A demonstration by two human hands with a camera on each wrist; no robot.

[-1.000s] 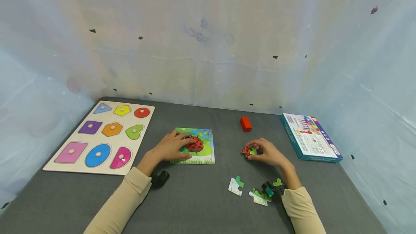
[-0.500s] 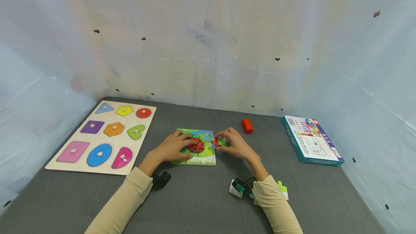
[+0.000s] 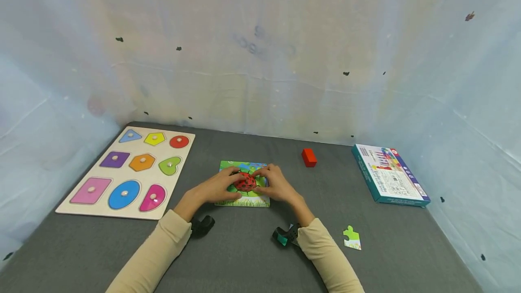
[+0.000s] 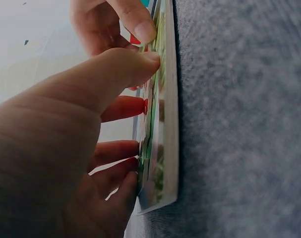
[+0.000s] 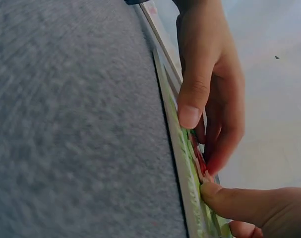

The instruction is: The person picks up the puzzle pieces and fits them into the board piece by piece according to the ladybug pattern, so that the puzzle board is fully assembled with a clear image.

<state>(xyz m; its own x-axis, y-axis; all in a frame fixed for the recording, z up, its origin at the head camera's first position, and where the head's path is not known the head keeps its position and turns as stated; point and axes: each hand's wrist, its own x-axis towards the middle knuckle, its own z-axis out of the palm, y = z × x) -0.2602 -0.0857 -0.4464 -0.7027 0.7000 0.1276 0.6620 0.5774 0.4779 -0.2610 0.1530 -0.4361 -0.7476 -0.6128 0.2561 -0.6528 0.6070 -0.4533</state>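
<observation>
At the puzzle's (image 3: 251, 201) nine o'clock our left hand (image 3: 213, 188) rests loose-fingered; at three our right hand (image 3: 279, 186) pinches a piece (image 3: 261, 181).

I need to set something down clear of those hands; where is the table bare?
Bare table lies between the red block and teal-edged box, and right of the loose puzzle piece. Crowded: the ladybug puzzle, under the left hand and right hand.

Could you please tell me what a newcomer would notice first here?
Probably the pale, wood-coloured board with nine bright shapes, at the left. Next, the flat green ladybird puzzle in the middle, under the left hand and right hand. Beyond it, to the right, lies a small red block.
</observation>
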